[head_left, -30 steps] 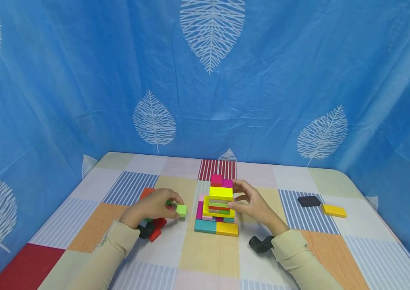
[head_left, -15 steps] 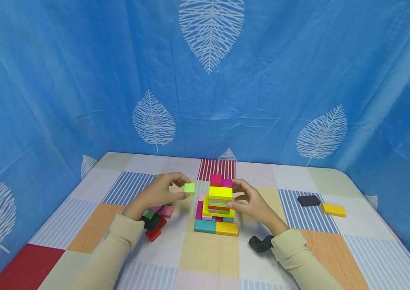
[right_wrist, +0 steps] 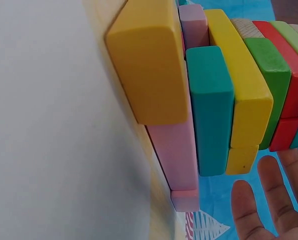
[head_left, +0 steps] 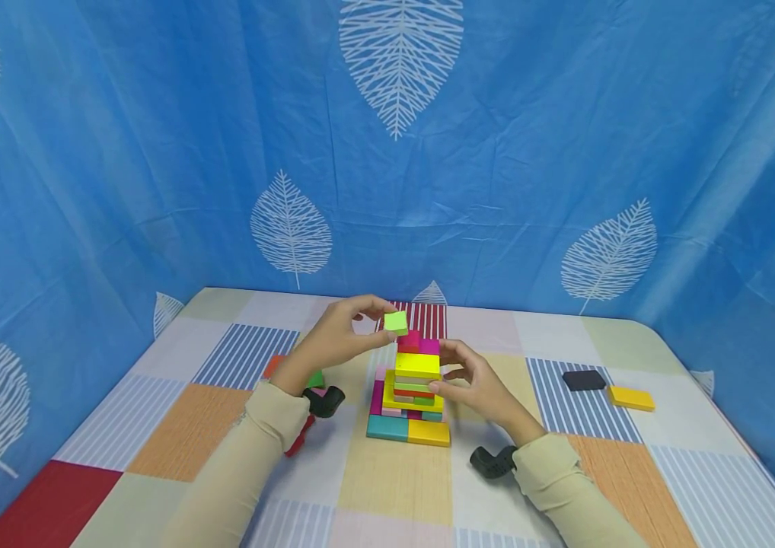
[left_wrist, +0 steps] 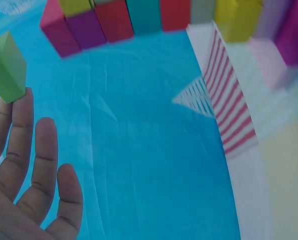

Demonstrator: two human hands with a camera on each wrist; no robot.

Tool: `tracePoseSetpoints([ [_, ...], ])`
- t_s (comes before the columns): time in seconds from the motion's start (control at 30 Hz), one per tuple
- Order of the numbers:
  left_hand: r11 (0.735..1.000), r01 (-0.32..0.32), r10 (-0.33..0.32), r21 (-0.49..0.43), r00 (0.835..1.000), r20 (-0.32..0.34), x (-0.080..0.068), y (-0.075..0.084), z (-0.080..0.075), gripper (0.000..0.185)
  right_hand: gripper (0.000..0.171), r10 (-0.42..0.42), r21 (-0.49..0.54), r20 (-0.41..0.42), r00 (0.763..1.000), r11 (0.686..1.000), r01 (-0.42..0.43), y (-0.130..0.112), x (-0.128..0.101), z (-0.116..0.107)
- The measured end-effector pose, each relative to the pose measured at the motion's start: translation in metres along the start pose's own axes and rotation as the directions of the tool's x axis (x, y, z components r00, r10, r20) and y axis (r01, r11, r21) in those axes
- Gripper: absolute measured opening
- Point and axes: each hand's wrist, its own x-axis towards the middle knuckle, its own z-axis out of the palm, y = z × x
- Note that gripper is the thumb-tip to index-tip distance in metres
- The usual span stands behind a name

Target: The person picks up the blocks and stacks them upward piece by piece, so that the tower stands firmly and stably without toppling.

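Note:
A stepped tower of coloured wooden blocks [head_left: 418, 365] stands mid-table, its top layer showing a red block [head_left: 408, 341] beside a magenta block [head_left: 430, 347]. My left hand [head_left: 336, 335] pinches a lime green block [head_left: 396, 323] between thumb and fingertips, just above the tower's upper left. In the left wrist view the lime block [left_wrist: 9, 70] shows near the tower top, and the other fingers are spread. Against the tower's right side, my right hand [head_left: 479, 384] has its thumb at the front and fingers towards the back; straight fingers [right_wrist: 273, 192] show in the right wrist view.
Loose red [head_left: 300, 438], green [head_left: 317, 378] and orange-red [head_left: 273, 366] blocks lie left of the tower, partly hidden by my left arm. A black block [head_left: 584, 380] and a yellow block [head_left: 631, 398] lie at the right. A blue curtain [head_left: 374, 251] hangs behind the table.
My left hand has carried the lime green block up and right, from the loose pile to above the tower. My right hand has stayed at the tower's side.

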Motion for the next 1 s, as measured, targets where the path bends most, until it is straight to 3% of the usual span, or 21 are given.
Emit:
tracePoseSetpoints([
  [0.27, 0.999, 0.014, -0.011, -0.037, 0.997, 0.08, 0.019, 0.013, 0.017, 0.039, 0.064, -0.006, 0.022, 0.013, 1.0, 1.0, 0.005, -0.001, 0.0, 0.0],
  [0.6, 0.999, 0.041, -0.043, 0.013, 0.981, 0.19, 0.03, 0.015, 0.033, 0.036, 0.061, -0.013, 0.034, 0.02, 1.0, 0.999, 0.013, 0.001, 0.001, 0.0],
  [1.0, 0.993, 0.096, -0.107, 0.064, 0.971, 0.214, 0.032, 0.015, 0.04, 0.034, 0.061, -0.025, 0.032, 0.008, 1.0, 0.999, 0.025, 0.002, 0.0, -0.001],
])
